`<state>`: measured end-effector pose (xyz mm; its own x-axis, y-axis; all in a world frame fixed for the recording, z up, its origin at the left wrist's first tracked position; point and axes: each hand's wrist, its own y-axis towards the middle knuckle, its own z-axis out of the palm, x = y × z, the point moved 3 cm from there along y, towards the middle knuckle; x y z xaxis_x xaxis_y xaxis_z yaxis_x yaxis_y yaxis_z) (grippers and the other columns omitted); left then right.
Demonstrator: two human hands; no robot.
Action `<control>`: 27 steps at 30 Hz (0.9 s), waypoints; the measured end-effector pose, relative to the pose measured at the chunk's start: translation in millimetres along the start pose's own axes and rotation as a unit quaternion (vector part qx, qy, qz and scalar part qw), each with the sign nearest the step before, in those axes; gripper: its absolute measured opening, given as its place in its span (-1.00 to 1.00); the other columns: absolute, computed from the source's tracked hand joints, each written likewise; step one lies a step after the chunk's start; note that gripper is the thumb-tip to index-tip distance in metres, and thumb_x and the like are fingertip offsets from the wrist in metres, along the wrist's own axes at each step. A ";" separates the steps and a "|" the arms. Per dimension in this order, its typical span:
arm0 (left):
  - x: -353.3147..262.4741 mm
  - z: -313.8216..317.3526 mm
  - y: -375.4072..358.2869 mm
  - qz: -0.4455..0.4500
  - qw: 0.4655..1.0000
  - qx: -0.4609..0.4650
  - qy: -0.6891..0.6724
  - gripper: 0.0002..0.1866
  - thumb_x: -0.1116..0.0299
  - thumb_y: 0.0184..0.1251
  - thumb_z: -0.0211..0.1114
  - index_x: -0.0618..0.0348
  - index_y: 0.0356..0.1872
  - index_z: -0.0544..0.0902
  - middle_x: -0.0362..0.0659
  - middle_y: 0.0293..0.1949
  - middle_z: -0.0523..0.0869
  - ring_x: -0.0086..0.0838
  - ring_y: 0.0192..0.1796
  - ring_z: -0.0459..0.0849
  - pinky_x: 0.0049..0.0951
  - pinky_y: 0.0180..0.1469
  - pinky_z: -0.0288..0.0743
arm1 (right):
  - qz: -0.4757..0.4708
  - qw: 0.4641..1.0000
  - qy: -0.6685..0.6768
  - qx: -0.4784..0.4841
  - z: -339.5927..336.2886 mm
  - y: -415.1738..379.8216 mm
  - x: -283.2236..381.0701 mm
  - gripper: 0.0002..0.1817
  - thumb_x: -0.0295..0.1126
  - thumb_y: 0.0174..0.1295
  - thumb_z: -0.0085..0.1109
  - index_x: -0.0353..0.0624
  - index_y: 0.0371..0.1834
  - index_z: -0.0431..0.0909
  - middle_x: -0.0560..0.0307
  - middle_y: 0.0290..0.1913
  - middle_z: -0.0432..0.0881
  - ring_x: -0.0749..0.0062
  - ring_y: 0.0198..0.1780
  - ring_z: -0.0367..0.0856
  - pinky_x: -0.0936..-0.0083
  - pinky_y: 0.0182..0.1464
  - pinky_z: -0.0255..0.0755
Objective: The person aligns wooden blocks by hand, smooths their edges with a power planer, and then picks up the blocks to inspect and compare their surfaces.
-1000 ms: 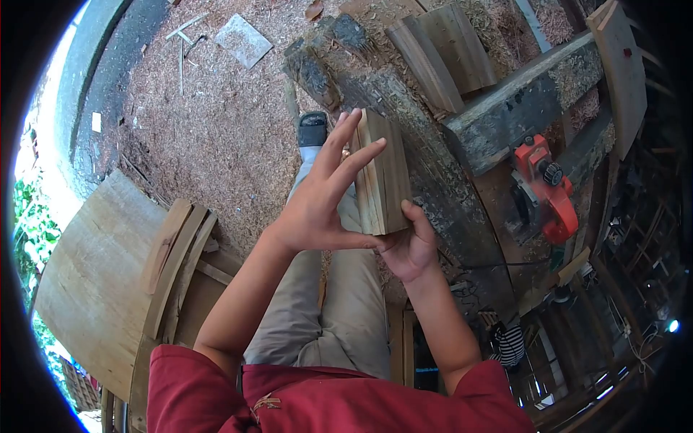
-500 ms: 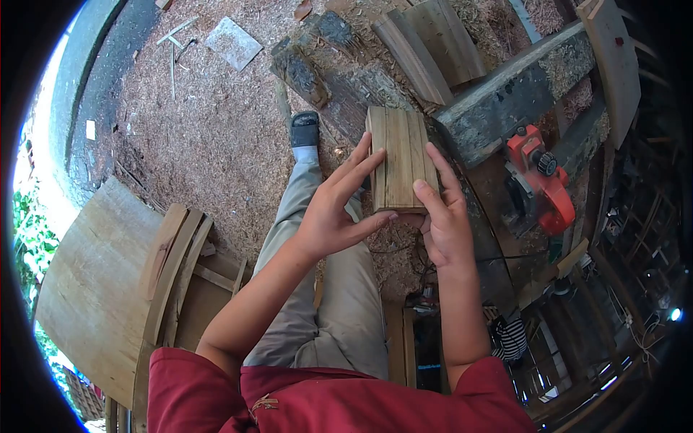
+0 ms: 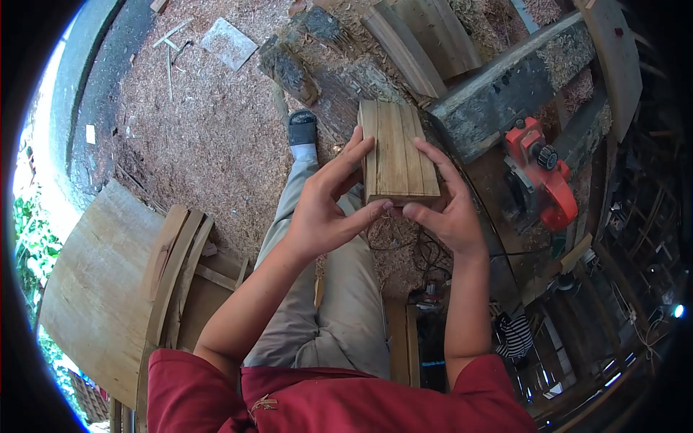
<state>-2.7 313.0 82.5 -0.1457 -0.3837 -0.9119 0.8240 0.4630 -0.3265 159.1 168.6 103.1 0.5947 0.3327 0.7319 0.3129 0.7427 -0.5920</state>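
Observation:
Between my two hands is a rectangular bundle of wooden boards (image 3: 398,151), pale brown with lengthwise lines on its top face. My left hand (image 3: 336,198) grips its left side, with the thumb at the near end. My right hand (image 3: 449,206) holds the right side, its thumb also at the near end. The fingers underneath are hidden. To the right of the bundle, a red electric planer (image 3: 540,173) with a black knob rests by a heavy timber beam (image 3: 498,101).
Wood shavings (image 3: 195,123) cover the ground. Curved boards (image 3: 411,43) lie at the top, near rough wood chunks (image 3: 289,68). A large curved panel (image 3: 94,289) and stacked wooden pieces (image 3: 177,267) stand at left. A cable (image 3: 433,256) runs below my right hand.
The bundle has tipped slightly, showing more of its near end. My right thumb has moved from the top face down to the near edge.

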 end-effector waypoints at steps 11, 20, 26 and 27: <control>-1.7 1.5 1.7 -0.009 1.000 0.005 0.010 -0.10 0.50 0.35 0.61 0.40 0.65 0.32 0.32 0.69 0.21 -0.04 0.77 0.09 -0.08 0.67 0.35 | -0.018 0.999 -0.007 0.039 -8.9 3.0 -0.3 -0.02 -0.60 0.32 0.50 -0.22 0.78 0.15 -0.03 0.74 0.24 0.30 0.65 0.33 0.27 0.62 0.39; -1.1 -0.7 3.3 -0.014 1.000 0.015 0.014 -0.08 0.51 0.32 0.63 0.39 0.65 0.32 0.31 0.70 0.21 -0.06 0.77 0.11 -0.08 0.68 0.33 | 0.054 0.972 0.227 0.024 -12.8 5.6 -7.7 -0.24 -0.26 0.61 0.19 -0.20 0.78 0.13 -0.15 0.62 0.41 0.16 0.41 0.66 0.10 0.22 0.78; 2.8 -9.1 1.0 -0.038 0.998 0.044 0.024 0.00 0.55 0.25 0.66 0.30 0.69 0.29 0.20 0.74 0.19 -0.07 0.76 0.15 -0.09 0.66 0.37 | 0.088 0.989 0.115 -0.028 -8.0 3.9 -9.4 -0.27 -0.39 0.56 0.12 -0.05 0.78 0.19 -0.08 0.37 0.66 0.29 0.10 0.84 0.28 -0.08 0.88; 3.5 -11.2 1.2 -0.046 0.997 0.057 0.026 0.04 0.56 0.22 0.67 0.28 0.71 0.26 0.17 0.75 0.18 -0.07 0.76 0.16 -0.09 0.66 0.37 | 0.092 0.990 0.107 -0.025 -8.4 3.9 -10.7 -0.26 -0.40 0.55 0.12 -0.03 0.78 0.17 -0.07 0.37 0.65 0.30 0.09 0.84 0.29 -0.08 0.88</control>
<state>-8.3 321.2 76.2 -0.2497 -0.3769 -0.8920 0.8626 0.3321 -0.3817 160.1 163.1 90.2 0.7864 0.3249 0.5254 0.2176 0.6503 -0.7279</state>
